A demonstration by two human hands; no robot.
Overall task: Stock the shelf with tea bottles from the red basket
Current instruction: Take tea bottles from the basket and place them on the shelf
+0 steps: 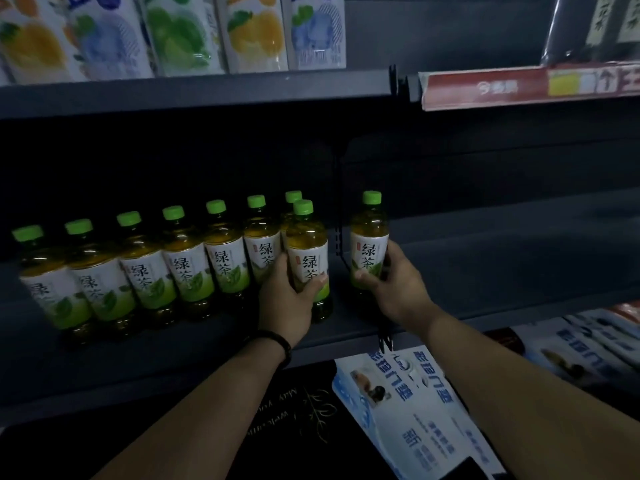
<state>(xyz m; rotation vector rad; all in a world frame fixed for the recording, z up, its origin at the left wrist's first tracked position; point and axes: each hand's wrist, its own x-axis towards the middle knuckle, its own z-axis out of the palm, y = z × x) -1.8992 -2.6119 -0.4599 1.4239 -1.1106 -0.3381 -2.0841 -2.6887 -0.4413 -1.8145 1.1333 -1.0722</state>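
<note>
Several green-capped tea bottles [187, 261] stand in a row on the dark middle shelf [194, 337]. My left hand [287, 299] grips one more tea bottle [306, 244] at the right end of that row, in front of another bottle. My right hand [398, 285] holds a second tea bottle [369, 237] upright, just right of the black shelf divider [341, 237]. The red basket is out of view.
The shelf above [194, 95] holds colourful drink cartons [173, 32]. A red price strip [526, 86] edges the upper right shelf. The dark shelf section [502, 251] right of the divider is bare. Blue-and-white packages [415, 410] lie on the shelf below.
</note>
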